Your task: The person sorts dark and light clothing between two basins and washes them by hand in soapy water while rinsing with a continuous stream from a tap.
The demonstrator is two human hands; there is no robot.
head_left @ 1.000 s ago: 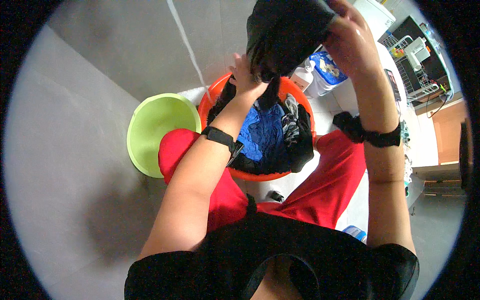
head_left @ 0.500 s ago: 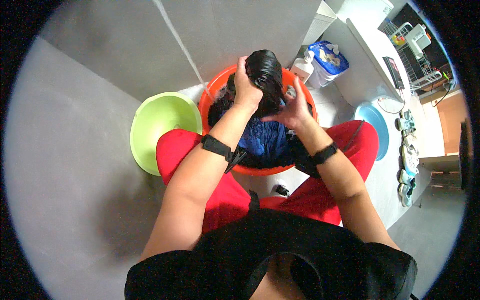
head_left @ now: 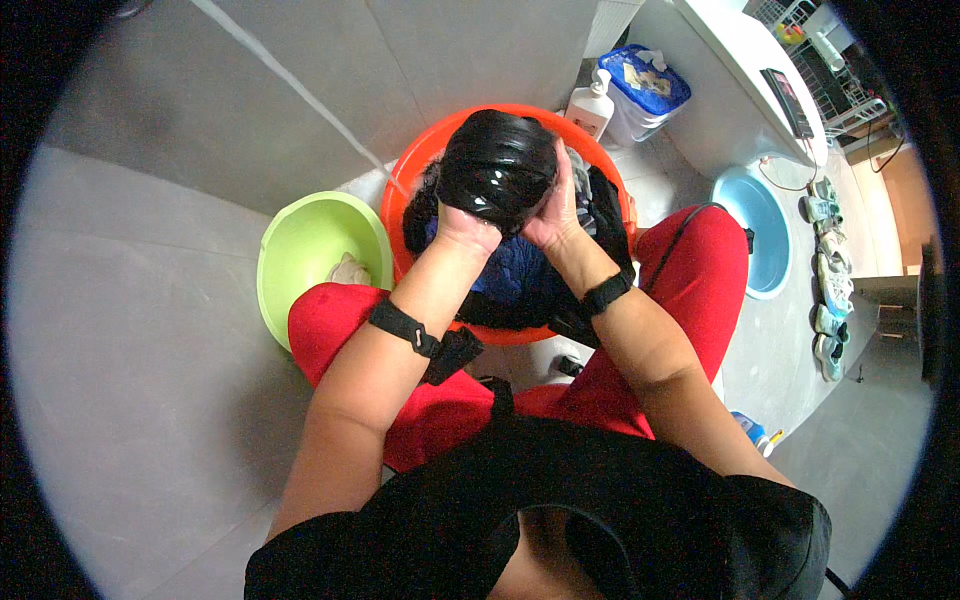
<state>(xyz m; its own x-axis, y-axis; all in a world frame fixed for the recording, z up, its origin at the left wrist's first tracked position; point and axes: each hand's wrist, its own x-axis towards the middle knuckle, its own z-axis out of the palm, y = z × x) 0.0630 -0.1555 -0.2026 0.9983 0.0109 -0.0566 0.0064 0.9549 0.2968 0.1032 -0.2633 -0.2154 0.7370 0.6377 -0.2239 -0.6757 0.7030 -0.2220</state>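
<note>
A wet, shiny black cloth is gathered into a rounded bundle above the orange tub. My left hand grips it from below and the left, its fingers mostly hidden beneath the fabric. On the other side, my right hand presses against the bundle with its fingers along the edge. Under both hands the tub holds a heap of wet clothes, among them a dark blue garment and black pieces. What kind of garment the black cloth is cannot be made out.
A lime green basin with a beige cloth stands left. A white pump bottle and a blue-lidded container are beyond the tub. At right are a light blue basin and a row of shoes.
My right hand, apart from the black cloth with fingers spread before, now holds its side. The cloth has become a broader, rounder bundle. The view has shifted slightly.
</note>
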